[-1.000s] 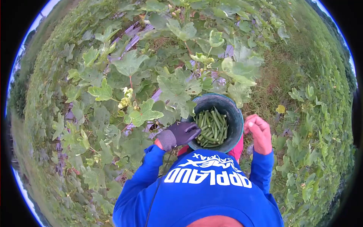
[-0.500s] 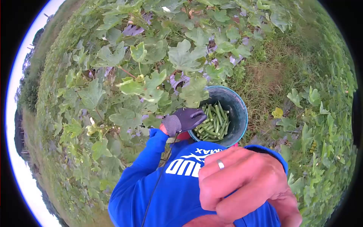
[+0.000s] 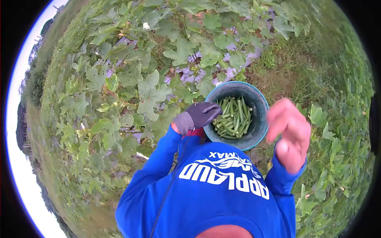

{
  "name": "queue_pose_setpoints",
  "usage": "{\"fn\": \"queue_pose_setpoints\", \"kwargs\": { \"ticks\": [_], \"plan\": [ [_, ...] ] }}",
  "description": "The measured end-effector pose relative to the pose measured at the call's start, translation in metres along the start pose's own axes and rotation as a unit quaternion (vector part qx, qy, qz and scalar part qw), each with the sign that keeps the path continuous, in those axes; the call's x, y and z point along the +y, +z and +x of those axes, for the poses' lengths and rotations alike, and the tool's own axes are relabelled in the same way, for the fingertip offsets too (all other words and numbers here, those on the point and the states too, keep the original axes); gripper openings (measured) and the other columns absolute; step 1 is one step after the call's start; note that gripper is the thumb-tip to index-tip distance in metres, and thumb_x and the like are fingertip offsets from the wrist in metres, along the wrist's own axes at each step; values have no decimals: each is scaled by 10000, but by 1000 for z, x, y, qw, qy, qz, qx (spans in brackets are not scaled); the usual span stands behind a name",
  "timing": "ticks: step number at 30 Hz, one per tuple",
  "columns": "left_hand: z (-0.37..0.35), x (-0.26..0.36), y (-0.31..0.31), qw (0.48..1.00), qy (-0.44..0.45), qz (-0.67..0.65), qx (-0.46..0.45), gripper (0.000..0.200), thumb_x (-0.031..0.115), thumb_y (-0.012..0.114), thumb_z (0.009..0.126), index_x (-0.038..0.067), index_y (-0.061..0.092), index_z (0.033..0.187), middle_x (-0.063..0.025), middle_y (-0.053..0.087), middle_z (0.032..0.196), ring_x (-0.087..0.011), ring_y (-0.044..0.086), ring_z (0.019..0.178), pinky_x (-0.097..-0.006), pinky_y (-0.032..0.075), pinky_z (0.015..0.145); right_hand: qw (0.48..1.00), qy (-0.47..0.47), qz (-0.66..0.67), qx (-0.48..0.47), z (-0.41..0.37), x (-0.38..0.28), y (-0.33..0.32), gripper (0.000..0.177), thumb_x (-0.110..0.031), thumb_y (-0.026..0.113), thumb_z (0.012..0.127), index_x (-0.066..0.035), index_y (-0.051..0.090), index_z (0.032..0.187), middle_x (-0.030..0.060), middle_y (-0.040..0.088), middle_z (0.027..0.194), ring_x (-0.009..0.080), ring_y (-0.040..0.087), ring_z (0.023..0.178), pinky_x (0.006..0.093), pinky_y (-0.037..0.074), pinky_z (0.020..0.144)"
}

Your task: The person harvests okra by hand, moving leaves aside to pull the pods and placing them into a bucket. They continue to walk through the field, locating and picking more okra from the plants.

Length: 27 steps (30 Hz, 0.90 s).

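Observation:
My left hand (image 3: 203, 115), in a dark glove with a grey cuff, is at the left rim of a round bucket (image 3: 260, 126). Its fingers are bent together over the rim; what they grip is hidden. Green okra pods (image 3: 235, 119) lie in the bucket. My right hand (image 3: 289, 133), bare and slightly blurred, is raised to the right of the bucket. Its fingers are loosely curled, with a gap to the thumb and nothing visible between them.
Leafy plants (image 3: 152, 93) stand ahead and to the left, with purplish sheeting (image 3: 190, 75) showing between them. Grass (image 3: 289, 75) lies beyond the bucket, and more leafy plants (image 3: 327, 162) grow on the right. A dark cord (image 3: 170, 186) hangs over my blue shirt.
My right hand has moved away from the camera, up and to the right, and its fist has loosened. My left hand and the bucket appear slightly higher and farther right.

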<state>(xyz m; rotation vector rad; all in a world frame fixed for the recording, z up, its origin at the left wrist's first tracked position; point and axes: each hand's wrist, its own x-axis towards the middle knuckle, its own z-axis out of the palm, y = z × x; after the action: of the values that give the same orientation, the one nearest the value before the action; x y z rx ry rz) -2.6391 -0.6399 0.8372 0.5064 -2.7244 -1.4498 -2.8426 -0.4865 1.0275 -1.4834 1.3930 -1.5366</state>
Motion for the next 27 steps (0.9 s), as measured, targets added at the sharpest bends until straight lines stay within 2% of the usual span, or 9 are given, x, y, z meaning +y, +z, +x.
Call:
{"fn": "queue_pose_setpoints", "kwargs": {
  "ticks": [3, 5, 7, 9, 10, 17, 20, 24, 27],
  "plan": [
    [29, -2, -8, 999, 45, 15, 0, 264, 243, 422, 976, 67, 613, 1022, -125, 653, 903, -237, 653, 810, -340, 513, 759, 932, 208, -111, 275, -57, 130, -46, 174, -184, 544, 914, -15, 564, 875, 57, 490, 964, 139, 458, 816, 286, 391, 739],
    [48, -11, -13, 998, 8, -62, 22, 229, 229, 433, 963, 80, 599, 1013, -122, 642, 926, -273, 636, 839, -358, 511, 757, 848, 351, -272, 291, -131, 259, -91, 296, -298, 572, 918, -13, 601, 992, 63, 530, 978, 178, 468, 865, 349, 411, 765],
    [68, -32, -25, 994, 30, -15, 102, 217, 228, 446, 953, 76, 597, 988, -131, 640, 930, -312, 625, 864, -361, 509, 762, 683, 630, -66, 364, -139, 291, -71, 497, -451, 493, 933, -53, 555, 1225, 104, 590, 1140, 248, 513, 1046, 357, 416, 898],
    [94, -59, -56, 985, -7, -51, 167, 226, 231, 456, 950, 64, 600, 999, -128, 646, 935, -309, 629, 867, -361, 509, 764, 755, 417, 349, 367, -155, 346, -60, 547, -466, 374, 956, -56, 510, 1292, 104, 566, 1262, 283, 547, 1106, 403, 398, 990],
    [104, -74, -73, 971, -42, -86, 218, 237, 235, 465, 947, 52, 603, 1010, -126, 652, 941, -306, 632, 871, -361, 510, 767, 752, 374, 399, 369, -141, 344, -57, 544, -443, 353, 959, -39, 508, 1288, 112, 557, 1276, 298, 536, 1124, 431, 394, 1001],
    [154, -198, -177, 805, -141, -246, 522, 286, 241, 444, 975, 21, 625, 993, -72, 670, 904, -195, 631, 815, -346, 505, 752, 760, 393, 380, 351, -33, 343, -89, 564, -464, 361, 948, -50, 476, 1314, 121, 540, 1292, 290, 530, 1150, 418, 403, 1005],
    [159, -255, -187, 833, -204, 190, 478, 325, 273, 446, 975, 29, 589, 1134, -101, 637, 1064, -242, 598, 974, -408, 473, 892, 764, 434, 331, 343, 11, 347, -104, 576, -478, 372, 945, -51, 467, 1320, 121, 525, 1309, 288, 532, 1151, 418, 406, 1006],
    [140, -278, -178, 787, -220, -50, 573, 333, 278, 443, 974, 40, 570, 1169, -105, 621, 1098, -246, 584, 1006, -410, 457, 919, 771, 438, 351, 301, 47, 358, -112, 593, -492, 379, 940, -52, 457, 1329, 122, 524, 1310, 289, 528, 1156, 418, 416, 999],
    [118, -300, -177, 655, -144, -328, 666, 341, 283, 441, 974, 49, 555, 1195, -108, 608, 1124, -249, 573, 1029, -412, 444, 940, 775, 446, 335, 297, 71, 366, -118, 608, -503, 380, 934, -52, 449, 1336, 127, 521, 1311, 292, 528, 1156, 420, 420, 996]
  ]
}}
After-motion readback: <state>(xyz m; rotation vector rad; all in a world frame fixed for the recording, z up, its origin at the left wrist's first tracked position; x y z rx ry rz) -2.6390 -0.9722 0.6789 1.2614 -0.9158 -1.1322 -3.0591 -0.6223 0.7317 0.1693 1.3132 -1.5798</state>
